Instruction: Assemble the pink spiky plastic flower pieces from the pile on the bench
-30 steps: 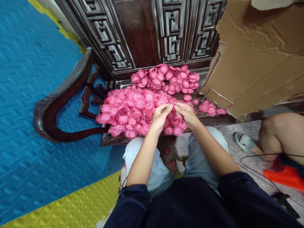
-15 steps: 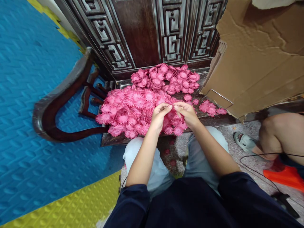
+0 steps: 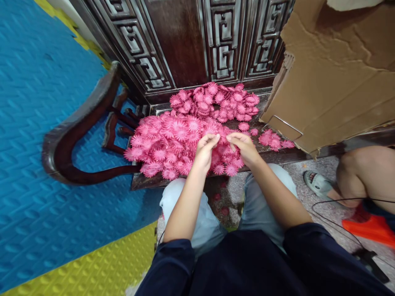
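Over the pink flower heap (image 3: 173, 139), left hand (image 3: 205, 150) and right hand (image 3: 245, 147) curled, fingertips pinching petals, forearms converging.

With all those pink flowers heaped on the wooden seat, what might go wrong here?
1. The pile of pink flowers reaches the front edge of the wooden seat; the left hand or right hand working in it could nudge more off, and a few fallen flowers already lie on the floor.
2. The black cable trails across the floor near the knees and might snag a foot.
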`<state>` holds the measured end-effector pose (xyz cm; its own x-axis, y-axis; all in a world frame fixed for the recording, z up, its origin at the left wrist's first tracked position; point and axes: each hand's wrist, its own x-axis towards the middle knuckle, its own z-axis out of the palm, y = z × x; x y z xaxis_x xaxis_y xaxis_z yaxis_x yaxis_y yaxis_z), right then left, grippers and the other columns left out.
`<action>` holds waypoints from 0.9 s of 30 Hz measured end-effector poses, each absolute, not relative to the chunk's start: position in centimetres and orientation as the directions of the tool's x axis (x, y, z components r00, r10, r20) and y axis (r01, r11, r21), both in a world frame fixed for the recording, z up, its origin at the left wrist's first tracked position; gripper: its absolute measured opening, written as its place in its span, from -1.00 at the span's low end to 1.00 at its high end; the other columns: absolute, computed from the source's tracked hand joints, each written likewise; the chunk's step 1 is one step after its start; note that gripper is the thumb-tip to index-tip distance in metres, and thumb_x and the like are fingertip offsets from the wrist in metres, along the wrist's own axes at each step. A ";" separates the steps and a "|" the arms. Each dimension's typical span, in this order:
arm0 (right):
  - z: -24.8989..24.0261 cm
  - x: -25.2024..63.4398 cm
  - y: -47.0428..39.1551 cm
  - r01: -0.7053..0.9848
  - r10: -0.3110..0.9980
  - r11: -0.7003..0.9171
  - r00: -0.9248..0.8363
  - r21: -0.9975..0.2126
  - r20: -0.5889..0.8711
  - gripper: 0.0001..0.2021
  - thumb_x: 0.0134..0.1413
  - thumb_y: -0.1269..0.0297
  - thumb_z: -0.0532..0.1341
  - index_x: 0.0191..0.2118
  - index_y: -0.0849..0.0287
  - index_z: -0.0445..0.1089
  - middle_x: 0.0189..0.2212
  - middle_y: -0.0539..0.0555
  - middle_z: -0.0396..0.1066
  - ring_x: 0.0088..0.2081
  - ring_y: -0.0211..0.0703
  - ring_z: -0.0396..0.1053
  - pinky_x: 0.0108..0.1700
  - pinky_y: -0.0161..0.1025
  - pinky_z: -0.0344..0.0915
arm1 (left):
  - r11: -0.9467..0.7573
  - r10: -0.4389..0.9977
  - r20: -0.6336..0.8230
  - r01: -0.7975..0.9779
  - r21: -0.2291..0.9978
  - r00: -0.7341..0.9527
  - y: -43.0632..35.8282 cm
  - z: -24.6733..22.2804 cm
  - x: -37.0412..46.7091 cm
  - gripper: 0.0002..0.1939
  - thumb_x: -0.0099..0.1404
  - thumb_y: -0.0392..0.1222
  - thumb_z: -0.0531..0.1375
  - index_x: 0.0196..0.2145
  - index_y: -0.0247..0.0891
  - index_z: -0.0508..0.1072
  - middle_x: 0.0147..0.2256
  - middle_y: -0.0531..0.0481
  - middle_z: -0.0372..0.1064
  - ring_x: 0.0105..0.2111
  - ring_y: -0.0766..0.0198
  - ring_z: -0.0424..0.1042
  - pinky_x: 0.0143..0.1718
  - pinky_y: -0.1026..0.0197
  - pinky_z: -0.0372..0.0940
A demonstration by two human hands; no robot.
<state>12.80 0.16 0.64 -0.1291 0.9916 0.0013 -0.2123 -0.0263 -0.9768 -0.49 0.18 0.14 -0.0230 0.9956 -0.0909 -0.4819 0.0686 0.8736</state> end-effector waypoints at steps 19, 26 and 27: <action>-2.6 15.2 2.3 0.220 0.995 -0.063 0.086 -0.973 -0.045 -0.82 -0.23 0.19 0.26 -0.55 0.22 0.43 -0.61 -0.02 0.40 -0.51 -0.24 0.28 -0.36 -0.26 0.17 | -0.324 0.710 0.436 0.293 0.899 -0.553 -0.3 1.1 -2.0 -0.85 0.19 -0.16 0.17 -0.48 -0.22 0.29 -0.57 0.16 0.06 -0.53 0.40 0.11 -0.38 0.32 0.09; -2.2 16.3 2.7 0.275 0.953 0.010 0.287 -0.961 0.092 -0.70 -0.15 0.15 0.25 -0.31 0.28 0.46 -0.36 0.14 0.48 -0.37 -0.17 0.37 -0.23 -0.21 0.25 | -0.334 0.798 0.520 0.495 0.802 -0.304 -0.3 0.3 -1.7 -0.89 0.14 -0.16 0.23 -0.50 -0.20 0.40 -0.57 0.12 0.17 -0.46 0.32 0.21 -0.25 0.24 0.08; -1.9 16.2 2.7 0.233 0.948 0.029 0.301 -0.972 0.101 -0.70 -0.15 0.15 0.25 -0.31 0.28 0.46 -0.36 0.14 0.48 -0.37 -0.18 0.36 -0.24 -0.22 0.25 | -0.335 0.811 0.520 0.516 0.789 -0.269 -0.3 0.2 -1.6 -0.89 0.13 -0.16 0.24 -0.50 -0.19 0.41 -0.57 0.11 0.19 -0.45 0.32 0.22 -0.24 0.23 0.08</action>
<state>16.21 2.66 -1.93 0.3011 0.9482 0.1010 0.2335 0.0294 -0.9719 -1.55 -0.27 0.18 -0.2692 0.8106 0.5201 0.5159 -0.3347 0.7886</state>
